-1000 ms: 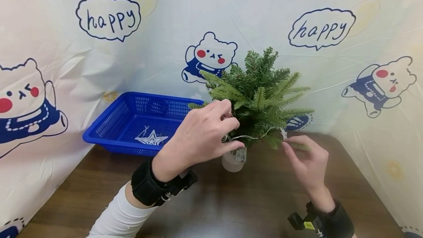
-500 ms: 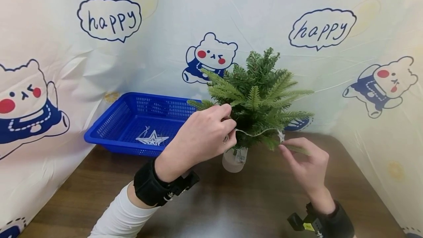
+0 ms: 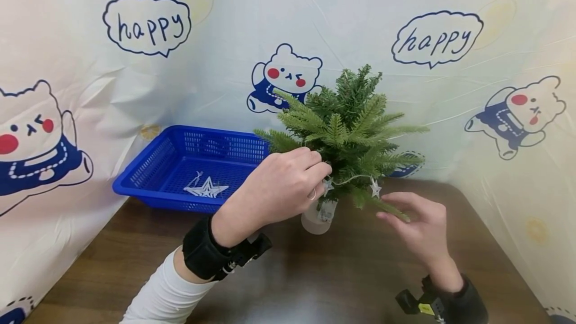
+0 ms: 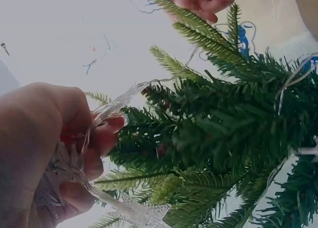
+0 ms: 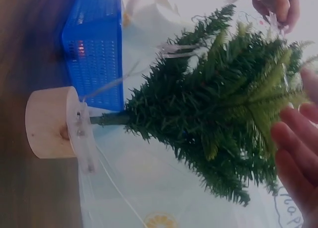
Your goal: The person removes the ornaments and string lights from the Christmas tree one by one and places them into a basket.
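A small artificial Christmas tree (image 3: pixel 346 134) stands on a round pale wooden base (image 5: pixel 49 121). At its left front, my left hand (image 3: pixel 279 184) holds a bunched string of star lights (image 4: pixel 119 101), its fingers curled round the clear wire. From that hand a strand runs right across the lower branches to a small star (image 3: pixel 375 188) hanging at the front right. Another star (image 3: pixel 327 185) shows beside the left fingertips. My right hand (image 3: pixel 420 219) is just right of the hanging star, fingers loosely bent and spread about a low branch tip. A clear battery box (image 5: pixel 83 143) is at the base.
Left of the tree is a blue plastic basket (image 3: pixel 123 186) with white star ornaments (image 3: pixel 208 190) inside. All this stands on a dark wooden table (image 3: pixel 288 274). Behind hangs a pale printed curtain (image 3: pixel 238 19) with bears and lettering.
My right fingers have let go of the small star and drawn slightly down and away from it. The star hangs a little further left. My left hand has shifted slightly right with the light string.
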Demonstrator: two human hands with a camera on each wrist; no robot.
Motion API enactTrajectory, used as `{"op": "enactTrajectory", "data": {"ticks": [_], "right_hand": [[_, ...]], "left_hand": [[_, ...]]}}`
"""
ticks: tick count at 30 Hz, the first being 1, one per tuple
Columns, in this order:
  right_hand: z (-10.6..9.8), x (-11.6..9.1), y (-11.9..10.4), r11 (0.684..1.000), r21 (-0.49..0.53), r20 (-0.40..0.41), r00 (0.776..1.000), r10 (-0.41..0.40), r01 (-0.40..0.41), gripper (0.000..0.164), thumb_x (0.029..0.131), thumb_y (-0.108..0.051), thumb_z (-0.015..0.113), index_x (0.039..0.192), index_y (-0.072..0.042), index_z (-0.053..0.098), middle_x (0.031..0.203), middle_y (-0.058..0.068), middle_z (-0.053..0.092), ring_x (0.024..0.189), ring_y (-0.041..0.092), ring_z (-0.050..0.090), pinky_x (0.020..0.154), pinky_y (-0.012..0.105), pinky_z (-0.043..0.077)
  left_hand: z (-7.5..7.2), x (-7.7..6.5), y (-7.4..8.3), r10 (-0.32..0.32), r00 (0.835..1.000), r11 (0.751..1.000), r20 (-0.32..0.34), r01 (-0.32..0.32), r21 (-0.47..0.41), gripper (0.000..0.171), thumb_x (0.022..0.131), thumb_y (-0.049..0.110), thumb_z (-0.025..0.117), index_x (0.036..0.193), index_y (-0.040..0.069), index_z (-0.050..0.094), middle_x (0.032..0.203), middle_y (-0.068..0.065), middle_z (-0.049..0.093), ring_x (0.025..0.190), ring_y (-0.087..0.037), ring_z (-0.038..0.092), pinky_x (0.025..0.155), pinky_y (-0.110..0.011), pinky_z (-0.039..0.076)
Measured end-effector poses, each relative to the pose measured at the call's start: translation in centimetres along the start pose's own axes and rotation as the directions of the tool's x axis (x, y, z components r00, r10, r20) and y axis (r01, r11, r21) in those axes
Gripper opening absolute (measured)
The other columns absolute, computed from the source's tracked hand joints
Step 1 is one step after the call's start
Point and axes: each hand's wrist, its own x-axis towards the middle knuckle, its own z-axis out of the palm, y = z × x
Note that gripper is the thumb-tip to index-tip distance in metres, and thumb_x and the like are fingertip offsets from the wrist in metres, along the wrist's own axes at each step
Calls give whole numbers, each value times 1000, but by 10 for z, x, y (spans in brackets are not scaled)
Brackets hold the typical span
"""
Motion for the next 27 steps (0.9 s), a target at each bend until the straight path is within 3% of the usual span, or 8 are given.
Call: {"op": "enactTrajectory", "data": {"ticks": [4, 8, 11, 13, 17, 22, 24, 27], "right_hand": [[-5, 2, 1, 988, 153, 7, 1000, -23, 22, 35, 74, -23, 81, 90, 6, 72, 86, 2, 75, 68, 0, 66, 68, 13, 49], [-9, 6, 1, 938, 346, -21, 1000, -15, 21, 45, 89, -32, 66, 90, 14, 69, 86, 6, 75, 64, 7, 66, 60, 17, 50], [-11, 7, 4, 901, 432, -46, 997, 62, -36, 46, 96, -28, 54, 90, 16, 67, 84, 8, 75, 61, 10, 65, 54, 20, 49], [-12, 8, 5, 906, 411, -71, 987, 141, -100, 39, 99, -17, 48, 89, 16, 66, 81, 6, 74, 57, 10, 63, 54, 20, 49], [-14, 13, 8, 900, 327, -126, 931, 342, -287, 20, 92, 4, 50, 87, 15, 65, 76, 1, 72, 52, 10, 60, 54, 18, 49], [-15, 22, 20, 827, 356, -143, 849, 508, -435, 10, 87, 5, 59, 91, 12, 65, 76, 1, 71, 55, 12, 61, 54, 19, 50], [-14, 28, 25, 805, 348, -134, 824, 550, -480, 12, 86, 4, 62, 96, 8, 66, 77, -1, 71, 59, 12, 63, 55, 19, 51], [-11, 36, 30, 787, 279, -109, 796, 595, -550, 25, 84, 6, 62, 108, 1, 67, 92, -3, 70, 69, 10, 64, 57, 19, 53]], "left_hand": [[0, 0, 0, -55, 997, 998, 48, 55, 5, 12, 91, 19, 53, 89, 13, 63, 84, 2, 58, 74, -12, 51, 61, -22, 48], [1, 0, 0, -94, 994, 996, 50, 93, 17, 19, 94, 21, 43, 86, 15, 60, 79, 3, 51, 70, -12, 45, 55, -23, 42], [3, 1, -1, -96, 995, 995, 26, 96, 26, 22, 96, 23, 42, 85, 15, 59, 78, 3, 49, 69, -12, 43, 51, -22, 38], [4, 1, -1, -89, 996, 996, 10, 89, 32, 23, 98, 26, 44, 86, 15, 60, 78, 3, 50, 69, -11, 45, 51, -21, 39], [5, 1, -2, -52, 998, 998, -24, 53, 38, 27, 99, 34, 48, 83, 16, 60, 76, 4, 51, 67, -10, 46, 50, -20, 37], [3, -1, -3, 15, 998, 1000, -66, -13, 17, 31, 93, 40, 58, 72, 18, 56, 69, 6, 47, 61, -8, 42, 50, -19, 32], [0, -2, -3, 33, 998, 999, -54, -32, 4, 31, 89, 41, 64, 69, 18, 54, 67, 7, 46, 60, -7, 41, 51, -19, 33], [-5, -3, -3, 35, 999, 999, 6, -35, -12, 31, 82, 41, 72, 68, 19, 54, 66, 8, 47, 61, -8, 43, 56, -19, 37]]}}
